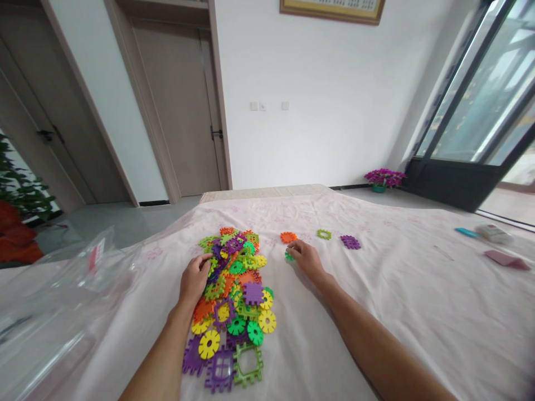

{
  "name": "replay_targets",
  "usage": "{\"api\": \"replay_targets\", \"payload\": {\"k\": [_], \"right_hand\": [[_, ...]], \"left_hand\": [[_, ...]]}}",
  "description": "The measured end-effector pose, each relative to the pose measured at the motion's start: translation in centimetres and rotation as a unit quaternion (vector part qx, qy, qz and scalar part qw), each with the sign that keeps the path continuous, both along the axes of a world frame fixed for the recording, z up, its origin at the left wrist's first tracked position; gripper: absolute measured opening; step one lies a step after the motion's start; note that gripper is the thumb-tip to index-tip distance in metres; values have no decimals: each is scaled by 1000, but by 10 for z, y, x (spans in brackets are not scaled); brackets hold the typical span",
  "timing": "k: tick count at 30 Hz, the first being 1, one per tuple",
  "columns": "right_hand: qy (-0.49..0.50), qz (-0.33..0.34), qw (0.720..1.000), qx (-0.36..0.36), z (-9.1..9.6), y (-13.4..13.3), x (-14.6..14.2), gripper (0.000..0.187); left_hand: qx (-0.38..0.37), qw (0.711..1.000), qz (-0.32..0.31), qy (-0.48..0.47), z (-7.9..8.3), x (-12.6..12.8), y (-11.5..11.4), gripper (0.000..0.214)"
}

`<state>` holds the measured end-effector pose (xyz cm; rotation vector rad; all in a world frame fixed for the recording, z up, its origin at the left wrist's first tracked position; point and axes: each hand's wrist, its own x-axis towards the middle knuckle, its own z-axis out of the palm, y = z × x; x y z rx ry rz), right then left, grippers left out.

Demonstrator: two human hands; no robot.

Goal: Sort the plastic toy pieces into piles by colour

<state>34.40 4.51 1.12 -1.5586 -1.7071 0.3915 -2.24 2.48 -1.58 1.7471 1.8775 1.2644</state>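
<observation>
A heap of coloured plastic interlocking pieces [234,295] lies on a pale pink sheet [376,312]. My left hand [194,278] rests on the heap's left side, fingers curled among the pieces. My right hand [306,257] reaches past the heap, its fingertips pinched on a small green piece [288,256]. Just beyond it lie an orange round piece [288,237], a light green square frame [324,234] and a purple square piece [350,241], each apart from the heap.
A clear plastic bag [62,289] lies at the left of the sheet. At the far right are a blue object [467,232], a pale packet [493,233] and a maroon card [505,259]. Doors, a white wall, a flower pot [383,179] and a glass door stand beyond.
</observation>
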Motion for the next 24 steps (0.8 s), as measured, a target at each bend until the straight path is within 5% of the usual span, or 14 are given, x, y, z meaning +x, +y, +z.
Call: {"api": "replay_targets", "payload": {"k": [5,11,16,20,24], "right_hand": [[-85,-172,981,-28,4,10,60,25],[-139,-208,964,-89,-1,9,87,21],[-192,-218,955,-56,4,4,81,18],[-225,-150,962,24,13,-2,48,19],[-194,24,980,31,16,-12,-9,19]], "left_hand": [[4,1000,1,-4,-1,0,1,33],[-4,1000,1,-4,1,1,-1,33],[-8,1000,1,-3,1,1,-1,33],[-4,1000,2,1,3,1,-2,33],[-10,1000,6,2,5,3,-4,33]]}}
